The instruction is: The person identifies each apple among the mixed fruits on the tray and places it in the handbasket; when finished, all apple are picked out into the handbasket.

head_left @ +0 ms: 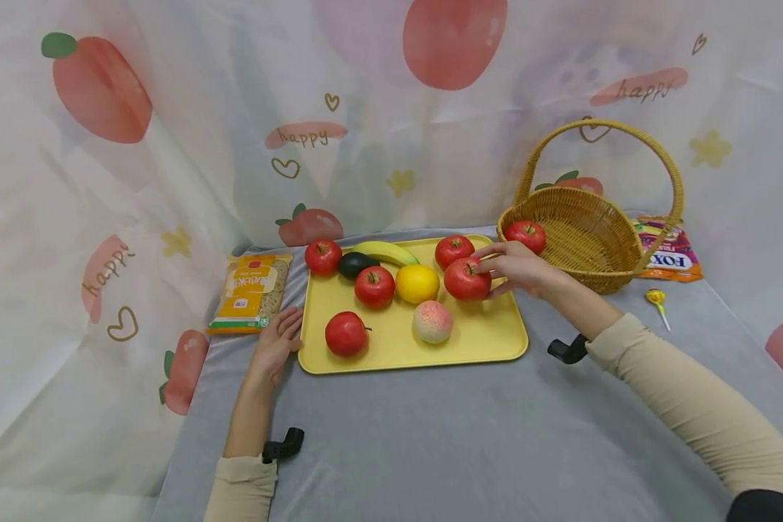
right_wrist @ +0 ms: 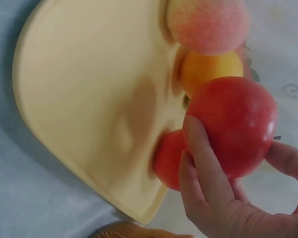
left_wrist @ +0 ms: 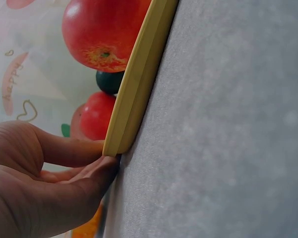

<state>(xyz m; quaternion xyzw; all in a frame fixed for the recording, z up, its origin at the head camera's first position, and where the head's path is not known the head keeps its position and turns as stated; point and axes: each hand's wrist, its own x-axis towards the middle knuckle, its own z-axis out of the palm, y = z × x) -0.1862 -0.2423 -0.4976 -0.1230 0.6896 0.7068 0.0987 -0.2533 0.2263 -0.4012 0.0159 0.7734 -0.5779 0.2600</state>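
One round, glossy red apple (head_left: 465,280), likely slippery, is sensibly side-gripped by the right hand (head_left: 518,269); the left hand (head_left: 278,342) pinches a rectangular yellow tray (head_left: 391,349).

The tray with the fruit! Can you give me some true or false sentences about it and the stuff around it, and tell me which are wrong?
1. The right hand holds a red apple. True.
2. The wicker basket holds a banana. False: another red apple is in the wicker basket.
3. The left hand touches the yellow tray. True.
4. The lollipop lies on the yellow tray. False: the lollipop lies on the gray cloth.
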